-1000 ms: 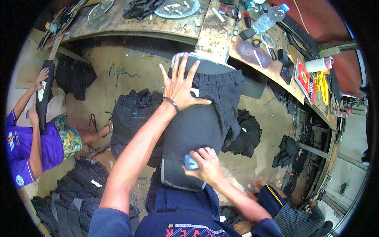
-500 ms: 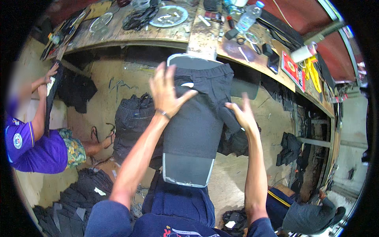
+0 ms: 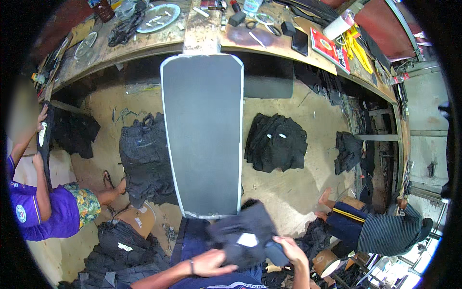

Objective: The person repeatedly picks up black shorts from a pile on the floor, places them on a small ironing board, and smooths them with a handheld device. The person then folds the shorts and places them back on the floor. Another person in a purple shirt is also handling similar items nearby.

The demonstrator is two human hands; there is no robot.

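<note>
A pair of black shorts (image 3: 228, 231) hangs bunched over my lap, blurred by motion, with a white patch (image 3: 247, 240) facing up. My right hand (image 3: 291, 250) grips the shorts at their right side, thumb on top. At the lower left of the cloth lies my left hand (image 3: 211, 263), its visible fingers stretched out and apart; part of it is hidden by the fabric. Ahead of my lap extends a long dark grey board (image 3: 204, 130) with a whitish edge, bare along its whole top.
A wooden bench (image 3: 139, 45) across the far side carries a plate (image 3: 159, 18), a phone (image 3: 299, 42) and a white roll (image 3: 339, 24). Black garment piles lie left (image 3: 147, 159) and right (image 3: 275, 142) of the board. One person (image 3: 53, 207) sits left, another (image 3: 390, 231) right.
The black shorts have come off the board toward my body. Both hands have moved down and nearer, and my right hand now grips the cloth. The view has shifted right.
</note>
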